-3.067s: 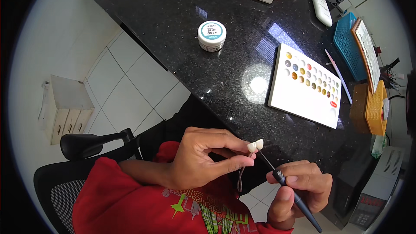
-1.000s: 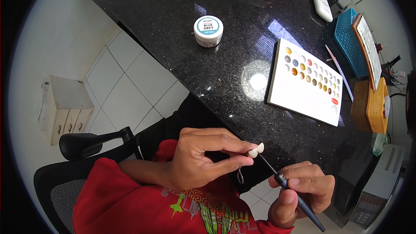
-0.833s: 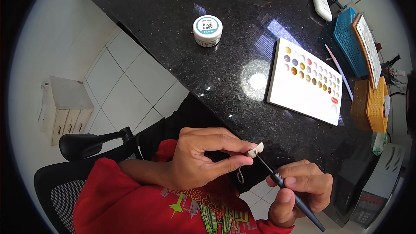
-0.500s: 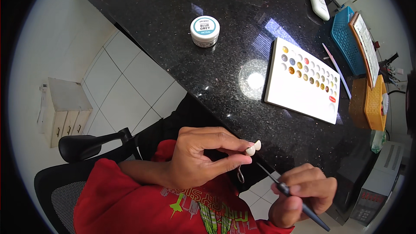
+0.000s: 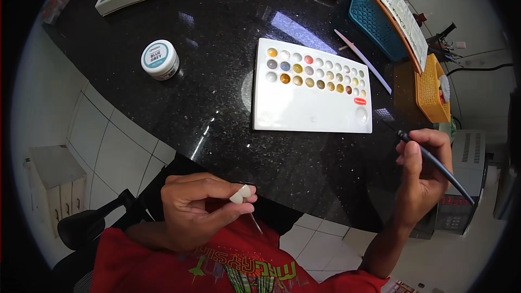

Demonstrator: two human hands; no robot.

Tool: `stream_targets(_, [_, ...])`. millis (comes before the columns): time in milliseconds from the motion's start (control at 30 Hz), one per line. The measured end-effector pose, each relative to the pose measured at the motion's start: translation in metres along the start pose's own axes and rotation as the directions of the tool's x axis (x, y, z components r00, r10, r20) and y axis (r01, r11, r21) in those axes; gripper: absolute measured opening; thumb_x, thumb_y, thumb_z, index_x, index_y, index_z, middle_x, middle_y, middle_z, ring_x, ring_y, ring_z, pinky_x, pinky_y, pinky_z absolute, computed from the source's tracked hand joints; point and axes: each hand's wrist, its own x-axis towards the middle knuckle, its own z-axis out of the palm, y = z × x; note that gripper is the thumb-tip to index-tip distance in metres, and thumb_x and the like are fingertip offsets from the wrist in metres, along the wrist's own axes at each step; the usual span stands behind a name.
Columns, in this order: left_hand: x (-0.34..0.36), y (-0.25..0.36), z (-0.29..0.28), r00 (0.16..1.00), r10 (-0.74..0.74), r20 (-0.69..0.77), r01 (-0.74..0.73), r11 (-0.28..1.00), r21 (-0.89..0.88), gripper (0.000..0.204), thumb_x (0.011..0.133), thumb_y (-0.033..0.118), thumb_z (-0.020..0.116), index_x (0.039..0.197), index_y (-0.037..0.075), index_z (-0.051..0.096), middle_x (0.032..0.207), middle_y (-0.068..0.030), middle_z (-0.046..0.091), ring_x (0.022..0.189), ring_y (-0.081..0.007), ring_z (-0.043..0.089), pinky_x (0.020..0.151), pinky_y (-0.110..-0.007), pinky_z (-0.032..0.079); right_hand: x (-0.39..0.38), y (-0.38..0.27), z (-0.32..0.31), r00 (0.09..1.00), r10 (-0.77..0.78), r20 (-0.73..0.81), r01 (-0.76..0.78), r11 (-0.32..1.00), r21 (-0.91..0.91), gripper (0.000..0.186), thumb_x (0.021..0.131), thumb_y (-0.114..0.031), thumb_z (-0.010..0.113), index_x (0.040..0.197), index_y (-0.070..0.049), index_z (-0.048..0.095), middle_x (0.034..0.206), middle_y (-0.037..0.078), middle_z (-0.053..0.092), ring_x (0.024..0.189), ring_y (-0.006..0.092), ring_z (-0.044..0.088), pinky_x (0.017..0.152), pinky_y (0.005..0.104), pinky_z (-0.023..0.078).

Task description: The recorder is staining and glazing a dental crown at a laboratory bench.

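The left hand (image 5: 198, 211) was closed around a small white tooth piece (image 5: 241, 193), pinched between thumb and fingertips, with a thin pin (image 5: 254, 221) sticking down from it. The piece sat low in the picture, over the red shirt (image 5: 217, 266) and just off the near edge of the black bench (image 5: 217, 103). The right hand (image 5: 422, 176) was shut in a pen grip on a dark brush (image 5: 434, 163), raised at the bench's right edge, its tip pointing toward the white palette (image 5: 309, 108). The palette lay flat on the bench, its rows of small wells filled with grey, gold and red colours. A round jar (image 5: 160, 59) stood well apart to the left. A blue basket (image 5: 374, 13) and an orange one (image 5: 431, 89) stood at the right side.
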Motion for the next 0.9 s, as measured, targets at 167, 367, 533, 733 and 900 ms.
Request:
stream_targets(167, [0.002, 0.002, -0.002, 0.999, -0.004, 0.031, 0.003, 1.0, 0.02, 0.02, 0.069, -0.009, 0.072, 0.088, -0.007, 0.065, 0.082, -0.0189, 0.067, 0.077, -0.0221, 0.069, 0.07, -0.029, 0.059, 0.0, 0.009, 0.008, 1.0, 0.004, 0.021, -0.003, 0.997, -0.077, 0.007, 0.079, 0.002, 0.06, 0.086, 0.003, 0.057, 0.076, 0.004, 0.055, 0.061, 0.0067, 0.052, 0.058, 0.0181, 0.041])
stream_targets(367, [0.002, 0.002, -0.003, 1.0, -0.011, 0.025, 0.011, 1.0, 0.012, 0.019, 0.069, -0.008, 0.072, 0.087, -0.006, 0.065, 0.082, -0.0189, 0.067, 0.076, -0.0223, 0.069, 0.069, -0.029, 0.059, 0.001, 0.013, 0.011, 0.999, -0.02, 0.05, 0.025, 0.995, -0.097, 0.007, 0.078, 0.002, 0.061, 0.084, 0.003, 0.058, 0.074, 0.005, 0.055, 0.059, 0.0067, 0.052, 0.056, 0.0179, 0.04])
stream_targets(533, [0.003, 0.004, -0.004, 0.999, -0.023, 0.039, 0.023, 1.0, 0.015, 0.019, 0.069, -0.008, 0.072, 0.087, -0.006, 0.065, 0.082, -0.0191, 0.067, 0.076, -0.0221, 0.069, 0.068, -0.028, 0.059, 0.0, 0.009, 0.01, 0.999, 0.023, 0.033, -0.02, 0.997, -0.08, 0.006, 0.078, 0.003, 0.061, 0.084, 0.003, 0.058, 0.074, 0.005, 0.055, 0.058, 0.0068, 0.052, 0.055, 0.0181, 0.04])
stream_targets(733, [0.003, 0.006, -0.003, 1.0, -0.006, 0.017, 0.005, 1.0, 0.013, 0.014, 0.07, -0.007, 0.072, 0.082, -0.006, 0.064, 0.081, -0.0189, 0.066, 0.075, -0.0251, 0.069, 0.068, -0.031, 0.059, -0.003, 0.002, 0.009, 1.0, 0.026, -0.014, -0.026, 0.998, -0.058, 0.007, 0.082, 0.001, 0.058, 0.088, 0.003, 0.057, 0.076, 0.006, 0.054, 0.068, 0.0087, 0.055, 0.059, 0.0185, 0.043])
stream_targets(900, [0.006, 0.005, 0.002, 0.999, 0.028, 0.031, -0.029, 0.999, 0.031, 0.017, 0.069, -0.012, 0.071, 0.084, -0.008, 0.064, 0.082, -0.0208, 0.066, 0.074, -0.0237, 0.069, 0.069, -0.029, 0.059, -0.04, -0.03, 0.004, 0.967, -0.255, -0.012, 0.255, 0.962, 0.099, 0.024, 0.089, -0.025, 0.055, 0.092, -0.003, 0.049, 0.072, 0.007, 0.046, 0.06, 0.0119, 0.046, 0.052, 0.0198, 0.036])
